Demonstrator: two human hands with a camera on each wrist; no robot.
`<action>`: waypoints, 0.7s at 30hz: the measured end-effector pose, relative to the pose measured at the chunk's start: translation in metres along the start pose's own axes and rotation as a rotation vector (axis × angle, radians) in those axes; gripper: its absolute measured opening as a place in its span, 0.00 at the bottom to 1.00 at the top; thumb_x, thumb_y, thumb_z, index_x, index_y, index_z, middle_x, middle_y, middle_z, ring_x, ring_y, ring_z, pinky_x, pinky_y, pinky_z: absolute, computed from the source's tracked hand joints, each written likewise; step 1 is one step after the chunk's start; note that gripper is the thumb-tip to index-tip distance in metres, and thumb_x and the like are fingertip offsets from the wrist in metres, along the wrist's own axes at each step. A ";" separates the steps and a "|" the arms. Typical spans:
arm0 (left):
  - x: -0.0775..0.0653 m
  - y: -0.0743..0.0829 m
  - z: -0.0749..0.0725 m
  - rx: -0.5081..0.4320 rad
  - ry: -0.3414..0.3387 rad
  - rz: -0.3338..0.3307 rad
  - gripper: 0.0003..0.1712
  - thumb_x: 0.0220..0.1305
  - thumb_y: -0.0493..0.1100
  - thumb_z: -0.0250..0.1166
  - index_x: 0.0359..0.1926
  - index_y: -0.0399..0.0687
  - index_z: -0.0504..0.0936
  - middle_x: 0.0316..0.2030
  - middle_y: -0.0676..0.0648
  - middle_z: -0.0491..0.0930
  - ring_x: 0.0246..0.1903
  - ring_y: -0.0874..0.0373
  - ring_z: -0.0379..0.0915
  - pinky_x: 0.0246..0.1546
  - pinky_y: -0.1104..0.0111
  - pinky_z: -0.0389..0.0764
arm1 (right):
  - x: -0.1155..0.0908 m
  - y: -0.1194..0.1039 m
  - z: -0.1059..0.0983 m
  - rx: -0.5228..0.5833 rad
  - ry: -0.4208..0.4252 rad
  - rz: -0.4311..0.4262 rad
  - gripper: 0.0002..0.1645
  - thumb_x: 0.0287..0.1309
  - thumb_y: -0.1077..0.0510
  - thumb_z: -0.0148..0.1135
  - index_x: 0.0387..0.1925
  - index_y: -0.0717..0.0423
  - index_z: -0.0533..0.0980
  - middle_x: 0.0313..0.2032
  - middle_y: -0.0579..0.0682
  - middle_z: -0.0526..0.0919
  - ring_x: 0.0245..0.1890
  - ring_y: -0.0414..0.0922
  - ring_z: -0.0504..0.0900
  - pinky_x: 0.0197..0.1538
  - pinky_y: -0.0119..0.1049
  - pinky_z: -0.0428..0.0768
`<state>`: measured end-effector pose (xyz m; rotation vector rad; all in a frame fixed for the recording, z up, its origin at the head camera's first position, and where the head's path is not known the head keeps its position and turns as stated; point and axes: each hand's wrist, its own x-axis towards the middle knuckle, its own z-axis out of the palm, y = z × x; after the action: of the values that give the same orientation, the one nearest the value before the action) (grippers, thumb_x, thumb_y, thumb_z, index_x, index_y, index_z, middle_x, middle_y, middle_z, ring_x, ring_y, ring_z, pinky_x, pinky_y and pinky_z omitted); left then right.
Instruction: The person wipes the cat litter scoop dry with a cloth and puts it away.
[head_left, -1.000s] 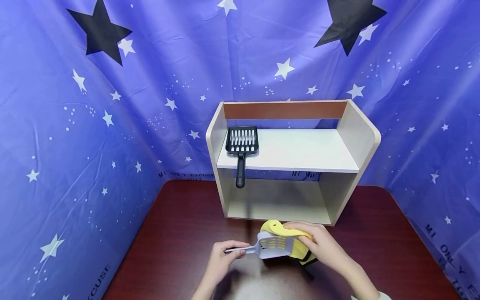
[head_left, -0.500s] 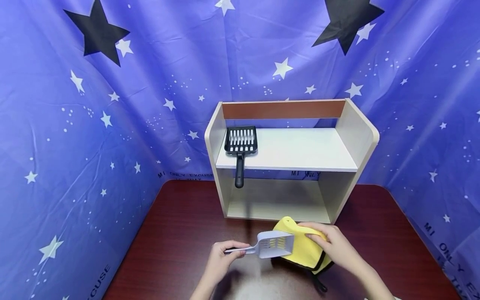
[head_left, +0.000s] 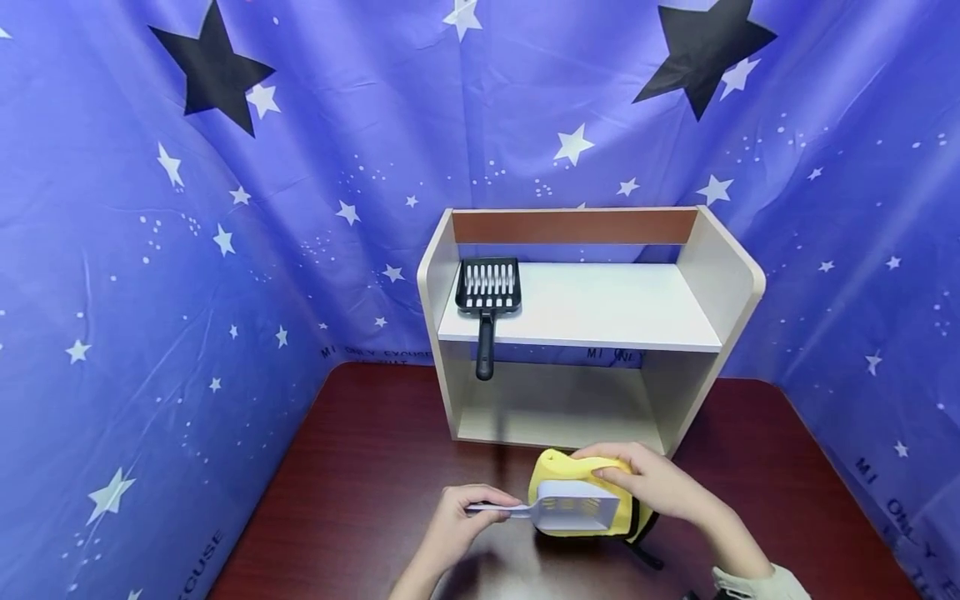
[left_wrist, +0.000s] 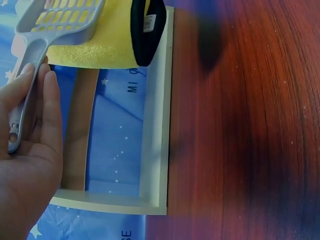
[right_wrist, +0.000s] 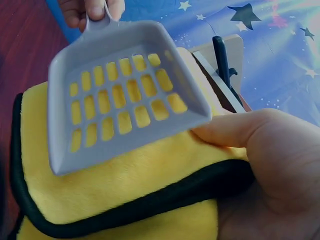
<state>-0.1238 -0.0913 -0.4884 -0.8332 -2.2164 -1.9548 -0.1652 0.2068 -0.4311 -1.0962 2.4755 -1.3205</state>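
My left hand (head_left: pixel 457 521) pinches the handle of a light grey slotted litter scoop (head_left: pixel 576 507), thumb on one side and fingers on the other. The scoop's tray points to the right, over the table. My right hand (head_left: pixel 651 479) grips a folded yellow cloth (head_left: pixel 551 467) with dark edging, which lies behind the scoop. In the right wrist view the yellow cloth (right_wrist: pixel 150 175) spreads behind the scoop's tray (right_wrist: pixel 120 100) and shows through its slots. The right thumb is close by the tray's corner; the other right fingers are hidden by the cloth.
A pale wooden shelf unit (head_left: pixel 705 392) stands at the back of the dark red table (head_left: pixel 360 467). On its upper board lies a black slotted scoop (head_left: pixel 487 287), its handle jutting over the front edge. A blue star-patterned curtain (head_left: pixel 360 125) surrounds the table.
The yellow cloth moved right, away from the scoop, and then back left behind it. The grey scoop has shifted slightly right. The head view has tilted a little.
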 end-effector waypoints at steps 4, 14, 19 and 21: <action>-0.002 -0.013 0.000 -0.008 0.036 -0.068 0.08 0.53 0.29 0.65 0.36 0.34 0.85 0.34 0.39 0.85 0.33 0.63 0.82 0.34 0.67 0.84 | -0.002 -0.001 0.002 0.010 -0.050 0.011 0.17 0.68 0.58 0.50 0.55 0.49 0.74 0.43 0.42 0.82 0.41 0.33 0.78 0.44 0.28 0.76; -0.003 -0.022 -0.006 -0.066 0.104 -0.192 0.10 0.54 0.37 0.68 0.38 0.36 0.85 0.34 0.39 0.85 0.32 0.60 0.82 0.35 0.64 0.84 | -0.012 0.003 0.002 -0.037 0.052 0.014 0.16 0.68 0.59 0.50 0.55 0.48 0.75 0.48 0.44 0.82 0.48 0.32 0.76 0.48 0.26 0.75; -0.004 -0.023 -0.010 -0.026 0.139 -0.202 0.09 0.53 0.38 0.68 0.37 0.39 0.86 0.33 0.42 0.86 0.30 0.61 0.81 0.33 0.67 0.84 | -0.015 0.009 0.001 -0.023 0.068 0.006 0.16 0.67 0.60 0.51 0.55 0.50 0.75 0.48 0.45 0.81 0.46 0.31 0.76 0.47 0.25 0.75; -0.004 -0.023 -0.011 -0.010 0.147 -0.201 0.09 0.53 0.36 0.68 0.37 0.39 0.86 0.33 0.42 0.86 0.29 0.62 0.81 0.32 0.68 0.83 | -0.016 0.011 0.002 -0.023 0.076 0.008 0.16 0.67 0.60 0.51 0.55 0.50 0.75 0.49 0.45 0.82 0.46 0.31 0.76 0.46 0.25 0.76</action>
<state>-0.1335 -0.1036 -0.5086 -0.4657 -2.2832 -2.0383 -0.1583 0.2202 -0.4436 -1.0598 2.5526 -1.3589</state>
